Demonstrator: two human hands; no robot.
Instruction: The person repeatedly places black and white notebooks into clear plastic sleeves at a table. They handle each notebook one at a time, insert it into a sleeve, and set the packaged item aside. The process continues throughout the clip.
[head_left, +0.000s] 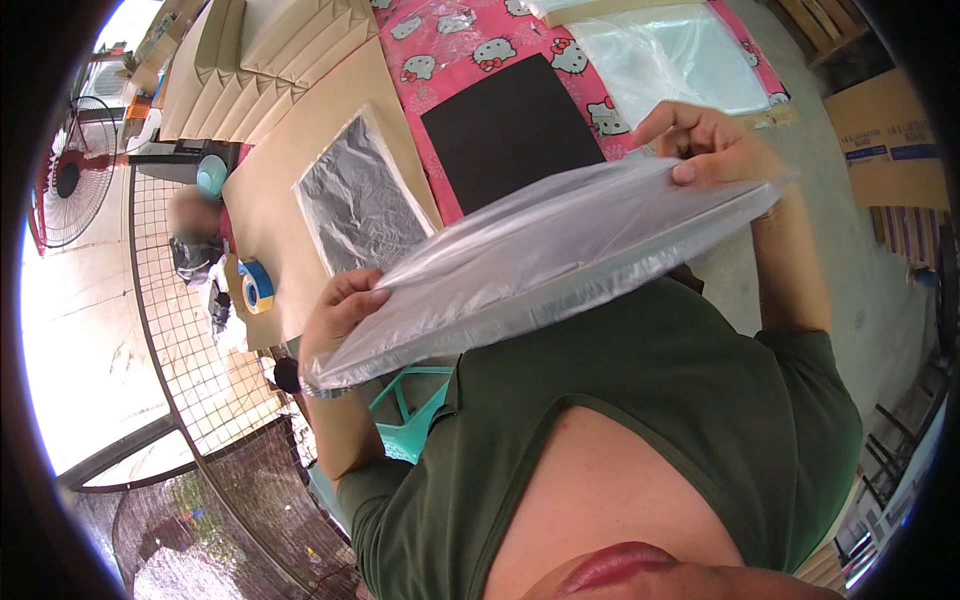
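Observation:
A large, flat, see-through plastic bag (540, 260) spans the space in front of my chest, tilted up toward the right. My left hand (340, 308) pinches its left end between thumb and fingers. At the far right end, my right hand (705, 148) grips the upper edge with the thumb, its fingers curled above the plastic. Whether anything lies inside the bag, I cannot tell. Beyond it, partly covered, a black square sheet (510, 130) rests on the pink patterned tablecloth (440, 100). A crinkled plastic-wrapped dark sheet (362, 195) lies left of that.
Folded brown paper bags (260, 70) are stacked at the far left on brown paper (270, 200). More clear bags (665, 65) lie far right. Blue and yellow tape rolls (257, 286) sit near the left edge. A fan (70, 180), a person (197, 225) and a green stool (410, 425) are leftward.

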